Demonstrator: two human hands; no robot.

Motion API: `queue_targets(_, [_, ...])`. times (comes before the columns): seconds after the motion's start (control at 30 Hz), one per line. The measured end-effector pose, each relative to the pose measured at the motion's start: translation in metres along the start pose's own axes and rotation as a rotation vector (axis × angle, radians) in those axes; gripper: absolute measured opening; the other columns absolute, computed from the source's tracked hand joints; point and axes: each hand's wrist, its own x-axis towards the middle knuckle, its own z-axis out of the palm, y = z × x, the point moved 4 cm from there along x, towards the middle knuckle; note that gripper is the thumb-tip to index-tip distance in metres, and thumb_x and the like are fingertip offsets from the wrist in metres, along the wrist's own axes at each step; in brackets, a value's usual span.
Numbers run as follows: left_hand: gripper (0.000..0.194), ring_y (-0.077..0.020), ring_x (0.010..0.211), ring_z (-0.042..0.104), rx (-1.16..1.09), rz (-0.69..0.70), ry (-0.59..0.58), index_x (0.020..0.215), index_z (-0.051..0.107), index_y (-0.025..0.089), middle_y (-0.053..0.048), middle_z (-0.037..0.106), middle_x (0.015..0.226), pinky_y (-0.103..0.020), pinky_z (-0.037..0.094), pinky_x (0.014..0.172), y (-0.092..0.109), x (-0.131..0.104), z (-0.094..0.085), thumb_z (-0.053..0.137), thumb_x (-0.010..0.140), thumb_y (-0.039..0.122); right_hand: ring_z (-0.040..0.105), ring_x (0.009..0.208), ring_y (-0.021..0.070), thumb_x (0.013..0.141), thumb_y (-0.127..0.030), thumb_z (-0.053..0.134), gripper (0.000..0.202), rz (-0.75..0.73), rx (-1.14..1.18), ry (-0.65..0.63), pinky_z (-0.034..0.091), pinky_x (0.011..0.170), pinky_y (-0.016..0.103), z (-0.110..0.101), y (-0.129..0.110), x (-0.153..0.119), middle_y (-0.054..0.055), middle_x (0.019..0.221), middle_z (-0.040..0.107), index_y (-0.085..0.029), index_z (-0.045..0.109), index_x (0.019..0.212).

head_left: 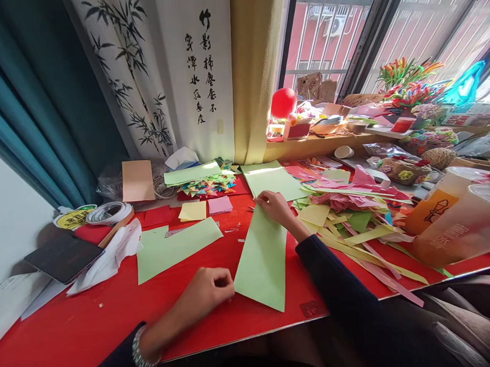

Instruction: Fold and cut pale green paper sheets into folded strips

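A light green sheet of paper [264, 263] lies at a slant on the red table [218, 323], narrow at its far end and wide at the near edge. At its lower left corner, my left hand [212, 289] is closed, thumb and forefinger pinching the paper there. My right hand [275, 208] holds the far end, with its fingertips bent over the edge and partly hidden. Left of this sheet lies another green piece of paper [170, 250] with a slanted edge. Just beyond my right hand is a stack of green paper [272, 178].
Paper scraps and strips [354, 217] heap up on the right, beside drink cups [459, 219]. A black tablet-like slab [65, 256], white tissue [111, 263] and a tape roll [109, 212] lie left. Small cut pieces [208, 186] and yellow squares [193, 211] sit behind.
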Motion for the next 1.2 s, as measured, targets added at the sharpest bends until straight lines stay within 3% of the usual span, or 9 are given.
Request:
queue_targets(0.1, [0.009, -0.0101, 0.054, 0.045, 0.096, 0.006, -0.206, 0.054, 0.052, 0.017, 0.003, 0.052, 0.058, -0.020, 0.031, 0.048, 0.007, -0.023, 0.011, 0.050, 0.063, 0.018, 0.050, 0.061, 0.0150, 0.083, -0.037, 0.047, 0.026, 0.033, 0.031, -0.014, 0.032, 0.060, 0.026, 0.001, 0.010, 0.001, 0.004, 0.068, 0.062, -0.018, 0.059, 0.069])
queue_targets(0.17, [0.010, -0.0098, 0.053, 0.045, 0.147, 0.048, -0.259, 0.054, 0.054, 0.017, 0.003, 0.054, 0.058, -0.020, 0.030, 0.047, 0.019, -0.025, 0.011, 0.051, 0.064, 0.018, 0.049, 0.060, 0.0148, 0.082, -0.040, 0.047, 0.028, 0.057, 0.067, -0.036, 0.031, 0.056, 0.025, 0.002, 0.016, 0.001, 0.004, 0.066, 0.061, -0.017, 0.059, 0.069])
queue_targets(0.27, [0.018, -0.0105, 0.052, 0.046, 0.137, 0.129, -0.101, 0.061, 0.059, 0.018, 0.003, 0.057, 0.056, -0.021, 0.032, 0.048, 0.038, 0.007, -0.006, 0.048, 0.073, 0.025, 0.045, 0.056, 0.0132, 0.079, -0.045, 0.049, 0.032, 0.064, 0.125, -0.089, 0.030, 0.052, 0.024, 0.005, 0.016, 0.001, 0.002, 0.061, 0.057, -0.017, 0.058, 0.066])
queue_targets(0.37, [0.024, -0.0144, 0.062, 0.055, 0.150, 0.224, 0.259, 0.070, 0.064, 0.018, -0.001, 0.065, 0.069, -0.023, 0.036, 0.057, 0.049, 0.065, -0.032, 0.045, 0.079, 0.030, 0.042, 0.055, 0.0118, 0.076, -0.048, 0.049, 0.034, 0.055, 0.179, -0.136, 0.031, 0.052, 0.023, 0.009, 0.008, -0.001, 0.000, 0.058, 0.054, -0.017, 0.056, 0.063])
queue_targets(0.47, [0.023, -0.0179, 0.070, 0.058, 0.124, 0.237, 0.325, 0.078, 0.067, 0.017, -0.004, 0.068, 0.077, -0.026, 0.038, 0.062, 0.047, 0.120, -0.040, 0.051, 0.076, 0.032, 0.042, 0.056, 0.0114, 0.075, -0.048, 0.049, 0.034, 0.058, 0.220, -0.157, 0.032, 0.052, 0.023, 0.011, 0.000, -0.002, 0.000, 0.058, 0.053, -0.016, 0.055, 0.062])
queue_targets(0.57, [0.025, -0.0180, 0.067, 0.058, 0.073, 0.210, 0.347, 0.075, 0.068, 0.016, -0.005, 0.068, 0.074, -0.026, 0.039, 0.059, 0.040, 0.149, -0.041, 0.052, 0.075, 0.035, 0.043, 0.058, 0.0119, 0.075, -0.047, 0.048, 0.034, 0.068, 0.252, -0.157, 0.033, 0.052, 0.023, 0.010, -0.002, -0.003, 0.000, 0.060, 0.054, -0.016, 0.055, 0.063])
queue_targets(1.03, [0.023, -0.0141, 0.056, 0.050, -0.044, 0.194, 0.419, 0.061, 0.063, 0.016, 0.000, 0.058, 0.056, -0.024, 0.034, 0.052, 0.032, 0.157, -0.040, 0.055, 0.071, 0.036, 0.045, 0.058, 0.0122, 0.075, -0.047, 0.050, 0.032, 0.095, 0.286, -0.117, 0.033, 0.053, 0.023, 0.004, -0.008, -0.004, 0.001, 0.062, 0.056, -0.017, 0.055, 0.063])
queue_targets(1.2, [0.020, -0.0142, 0.058, 0.052, -0.094, 0.184, 0.401, 0.062, 0.062, 0.016, -0.001, 0.060, 0.061, -0.024, 0.037, 0.054, 0.031, 0.151, -0.035, 0.056, 0.069, 0.034, 0.043, 0.056, 0.0122, 0.075, -0.047, 0.051, 0.032, 0.118, 0.218, -0.060, 0.031, 0.053, 0.024, 0.002, -0.002, -0.003, 0.000, 0.059, 0.054, -0.018, 0.054, 0.061])
